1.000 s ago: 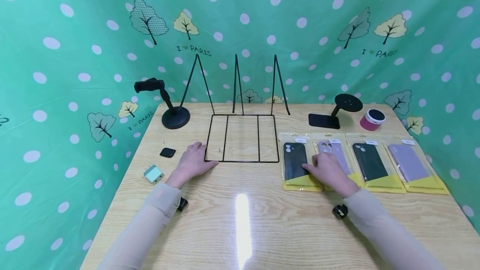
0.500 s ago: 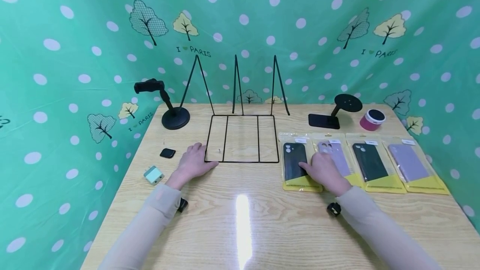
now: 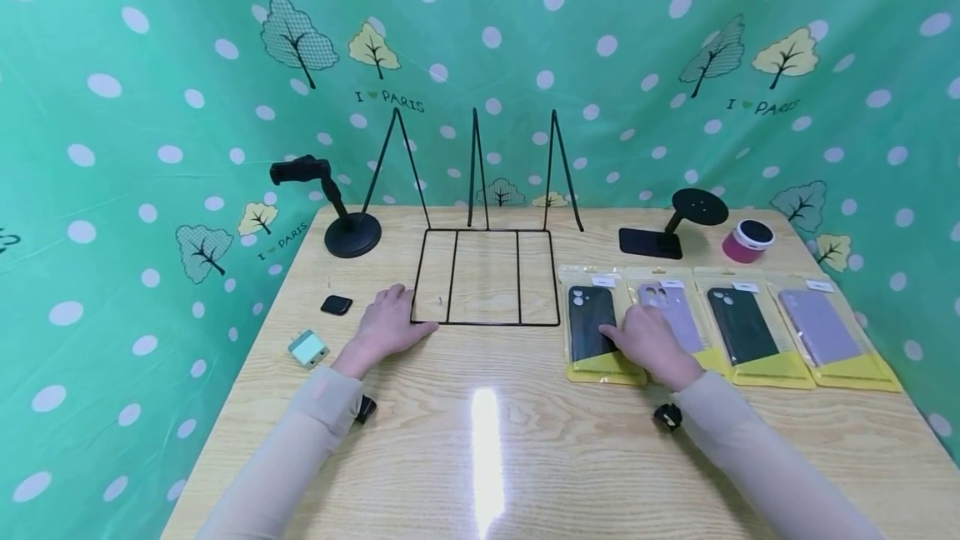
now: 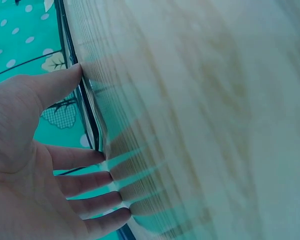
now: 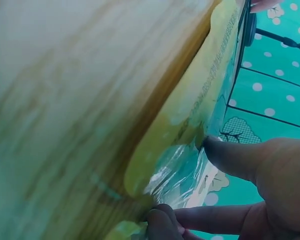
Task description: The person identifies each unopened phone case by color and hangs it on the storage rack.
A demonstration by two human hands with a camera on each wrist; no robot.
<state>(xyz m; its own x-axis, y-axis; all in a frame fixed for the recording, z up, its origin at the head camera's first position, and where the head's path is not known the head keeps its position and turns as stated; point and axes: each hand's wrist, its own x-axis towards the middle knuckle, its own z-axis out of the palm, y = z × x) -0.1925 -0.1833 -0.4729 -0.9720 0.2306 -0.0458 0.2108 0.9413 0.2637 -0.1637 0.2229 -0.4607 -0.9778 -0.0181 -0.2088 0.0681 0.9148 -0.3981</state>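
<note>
My left hand [image 3: 390,319] lies flat on the wooden table [image 3: 480,440], its fingers at the front left corner of a black wire rack [image 3: 486,277]. In the left wrist view the straight fingers [image 4: 85,180] touch the rack's wire [image 4: 92,115]. My right hand [image 3: 647,338] rests on two packaged phone cases lying side by side. Its thumb lies on the black case's bag [image 3: 591,322], and the rest of the hand covers the lilac case's bag [image 3: 678,307]. In the right wrist view the thumb [image 5: 230,155] presses the clear bag [image 5: 200,95] near its yellow end.
Two more bagged cases, a dark one [image 3: 742,325] and a lilac one [image 3: 821,327], lie to the right. A round-based phone holder [image 3: 351,233], a flat black stand [image 3: 667,232] and a pink round tin [image 3: 747,240] stand at the back. A small black square [image 3: 336,304] and a pale green box [image 3: 308,348] lie at the left.
My right hand has slid a little to the left, from the lilac case's bag toward the black one. The left hand has stayed in place.
</note>
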